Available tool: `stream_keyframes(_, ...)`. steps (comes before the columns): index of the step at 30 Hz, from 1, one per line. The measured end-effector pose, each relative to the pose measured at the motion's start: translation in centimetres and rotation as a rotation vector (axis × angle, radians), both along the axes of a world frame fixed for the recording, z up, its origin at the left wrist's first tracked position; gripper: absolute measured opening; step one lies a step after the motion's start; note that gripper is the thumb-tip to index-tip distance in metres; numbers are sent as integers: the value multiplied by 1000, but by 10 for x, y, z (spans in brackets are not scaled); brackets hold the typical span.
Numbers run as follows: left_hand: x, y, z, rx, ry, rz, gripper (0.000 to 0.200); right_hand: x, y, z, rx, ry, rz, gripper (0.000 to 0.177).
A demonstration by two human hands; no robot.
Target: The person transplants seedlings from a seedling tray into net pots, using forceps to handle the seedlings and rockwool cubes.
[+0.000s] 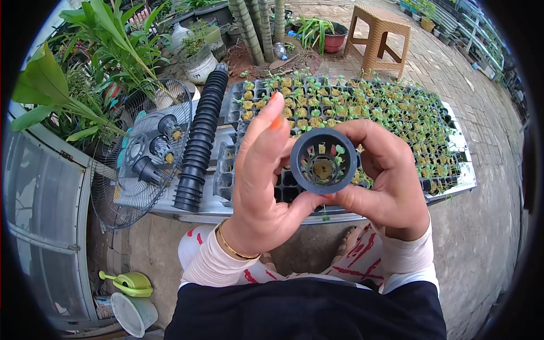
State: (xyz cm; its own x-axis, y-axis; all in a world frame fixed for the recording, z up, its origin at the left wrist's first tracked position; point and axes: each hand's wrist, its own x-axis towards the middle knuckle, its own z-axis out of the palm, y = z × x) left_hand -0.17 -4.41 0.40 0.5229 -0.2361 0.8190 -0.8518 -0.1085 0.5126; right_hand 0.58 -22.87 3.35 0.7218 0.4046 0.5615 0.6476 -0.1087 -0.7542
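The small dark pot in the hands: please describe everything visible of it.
The net pot is a small round cup of dark grey plastic, it seems, with slotted walls. Its open mouth faces the camera. Inside sit a yellowish cube and a green seedling. The left hand and right hand grip its sides.

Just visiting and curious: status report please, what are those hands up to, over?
Left hand and right hand both gripping black net pot. Seedling in sponge plug inside. Nothing in the way; seedling tray behind.
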Motion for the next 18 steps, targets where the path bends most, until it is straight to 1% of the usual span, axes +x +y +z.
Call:
stream_keyframes(1, -2, -6, -1, -205, 134, -124, 84, 1, 0, -4, 155, 130, -3, 46)
stream_keyframes(2, -2, -3, -1, -205, 135, -127, 84, 0, 4, -4, 373, 284, 16, 42)
stream_keyframes(4, -2, 4, -3, -220, 422, -144, 87, 1, -2, 5, 460, 440, -43, 40)
stream_keyframes(5, -4, 2, -1, -291, 523, -163, 75, 6, -9, 3, 440, 470, -38, 39)
stream_keyframes(6, -3, 2, -2, -296, 523, -168, 75, 5, -10, 5, 435, 469, -43, 39)
stream_keyframes(8, 0, 3, -5, -140, 457, -35, 57, 4, -10, 9, 575, 622, 33, 37)
stream_keyframes(9, -2, -4, -5, -234, 463, -28, 39, 4, -10, 7, 596, 619, 51, 36)
stream_keyframes(10, -1, -5, -7, -239, 465, -24, 39, 4, -9, 7, 592, 623, 53, 36)
stream_keyframes(12, 1, -5, -10, -89, 356, 25, 34, 2, -5, 7, 617, 654, 77, 36)
stream_keyframes(13, 0, -8, -9, -114, 358, 41, 29, 2, -3, 7, 613, 656, 78, 36)
stream_keyframes(17, 1, -10, -13, -139, 396, 27, 26, -1, 3, 6, 602, 639, 42, 35)
stream_keyframes(18, 1, -10, -15, -183, 445, 0, 25, -1, 5, 5, 607, 644, 32, 34)
